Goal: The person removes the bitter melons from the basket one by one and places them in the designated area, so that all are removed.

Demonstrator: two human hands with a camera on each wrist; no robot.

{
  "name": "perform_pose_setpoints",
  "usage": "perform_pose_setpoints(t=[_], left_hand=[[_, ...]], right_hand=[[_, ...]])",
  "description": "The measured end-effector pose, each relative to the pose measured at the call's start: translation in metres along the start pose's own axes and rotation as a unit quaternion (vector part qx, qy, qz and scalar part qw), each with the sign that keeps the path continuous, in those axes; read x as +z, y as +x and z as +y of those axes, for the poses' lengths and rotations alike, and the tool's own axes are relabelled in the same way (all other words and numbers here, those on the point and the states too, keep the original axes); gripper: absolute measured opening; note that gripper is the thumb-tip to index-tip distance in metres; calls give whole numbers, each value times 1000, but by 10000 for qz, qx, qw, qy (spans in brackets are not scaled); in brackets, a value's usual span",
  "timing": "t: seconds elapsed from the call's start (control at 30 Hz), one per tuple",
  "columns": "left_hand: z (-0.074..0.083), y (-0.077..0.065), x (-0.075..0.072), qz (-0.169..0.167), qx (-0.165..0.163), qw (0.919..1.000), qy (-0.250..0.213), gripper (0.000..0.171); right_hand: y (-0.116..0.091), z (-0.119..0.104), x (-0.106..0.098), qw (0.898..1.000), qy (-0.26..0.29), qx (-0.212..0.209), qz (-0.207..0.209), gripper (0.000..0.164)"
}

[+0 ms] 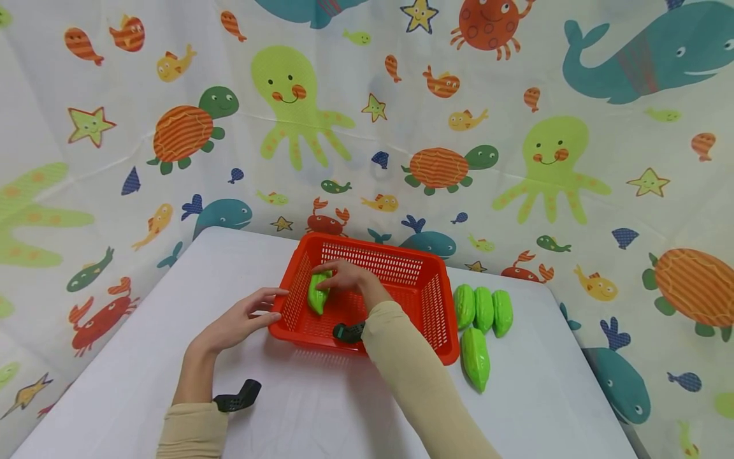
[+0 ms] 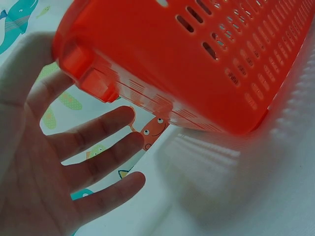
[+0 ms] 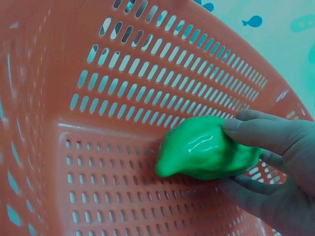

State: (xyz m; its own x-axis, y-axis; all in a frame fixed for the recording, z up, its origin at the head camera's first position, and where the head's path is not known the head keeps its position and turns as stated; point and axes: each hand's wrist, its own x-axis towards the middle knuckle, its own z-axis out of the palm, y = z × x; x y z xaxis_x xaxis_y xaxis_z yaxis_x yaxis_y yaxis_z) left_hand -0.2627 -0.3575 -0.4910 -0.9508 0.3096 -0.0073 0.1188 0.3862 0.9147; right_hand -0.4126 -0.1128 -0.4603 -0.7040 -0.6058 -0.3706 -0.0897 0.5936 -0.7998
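In the head view, my right hand [image 1: 344,278] reaches inside a red plastic basket [image 1: 395,299] at its left end. Thumb and fingers of it pinch a glossy green star fruit [image 1: 318,294]. Up close in the right wrist view, the star fruit [image 3: 202,147] lies low over the slotted basket floor [image 3: 113,196], its pointed tip away from the hand. My left hand [image 1: 237,322] touches the basket's left rim with thumb and index finger. The left wrist view shows its other fingers [image 2: 106,157] spread and extended beneath the rim.
Several more green star fruits [image 1: 483,310] lie on the white table [image 1: 550,382], just right of the basket; one [image 1: 475,359] sits nearer the front. Behind the table hangs a cloth [image 1: 355,127] printed with sea animals. Each wrist carries a small black camera [image 1: 237,396].
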Motion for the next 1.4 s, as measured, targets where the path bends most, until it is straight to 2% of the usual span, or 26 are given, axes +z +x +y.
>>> perform_pose_setpoints(t=[0.4, 0.93, 1.17, 1.4], left_hand=[[2, -1, -3, 8, -12, 10000, -44, 55], [1, 0, -1, -17, -53, 10000, -74, 53], [3, 1, -2, -11, 36, 10000, -78, 52], [3, 0, -2, -16, -67, 9999, -112, 54]], right_hand=[[1, 3, -3, 9972, 690, 163, -223, 43], [0, 3, 0, 9961, 820, 144, -296, 44], [-2, 2, -1, 9932, 1047, 335, -372, 42], [0, 3, -2, 9946, 884, 380, -392, 43]])
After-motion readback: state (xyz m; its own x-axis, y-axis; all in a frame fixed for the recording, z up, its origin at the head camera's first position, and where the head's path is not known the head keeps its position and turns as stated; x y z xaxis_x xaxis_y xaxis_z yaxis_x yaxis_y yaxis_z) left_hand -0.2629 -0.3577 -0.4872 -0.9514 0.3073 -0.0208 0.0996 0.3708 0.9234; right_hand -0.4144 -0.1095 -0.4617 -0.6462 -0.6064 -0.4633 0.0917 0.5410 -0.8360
